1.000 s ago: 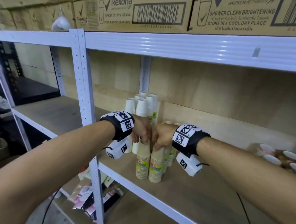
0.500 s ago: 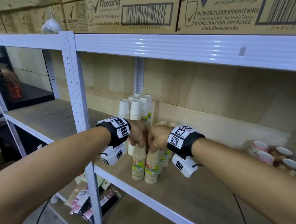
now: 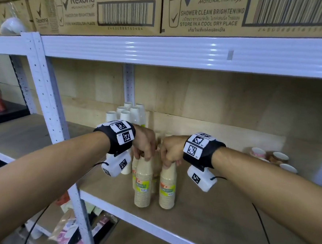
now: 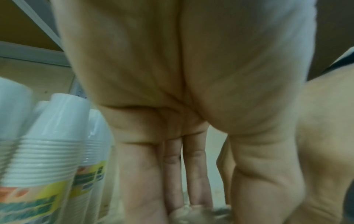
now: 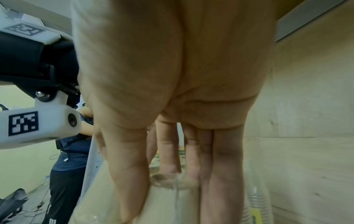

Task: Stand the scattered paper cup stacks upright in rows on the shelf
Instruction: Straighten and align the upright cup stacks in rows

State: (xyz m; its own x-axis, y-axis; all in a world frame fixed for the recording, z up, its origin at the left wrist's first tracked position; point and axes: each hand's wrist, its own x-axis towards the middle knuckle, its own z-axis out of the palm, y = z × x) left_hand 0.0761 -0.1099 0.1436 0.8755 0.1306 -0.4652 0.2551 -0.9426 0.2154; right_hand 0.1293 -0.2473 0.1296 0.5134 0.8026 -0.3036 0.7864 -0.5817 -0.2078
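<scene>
My left hand [image 3: 145, 145] grips the top of a tall wrapped stack of tan paper cups [image 3: 142, 184], and my right hand [image 3: 170, 151] grips the top of a second tan stack [image 3: 167, 186] just beside it. Both stand upright near the front of the wooden shelf [image 3: 210, 219], with white cup stacks [image 3: 126, 114] upright behind them.

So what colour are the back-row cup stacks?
White, with yellow-green labels, the back-row cup stacks; clearest in the left wrist view.
</scene>
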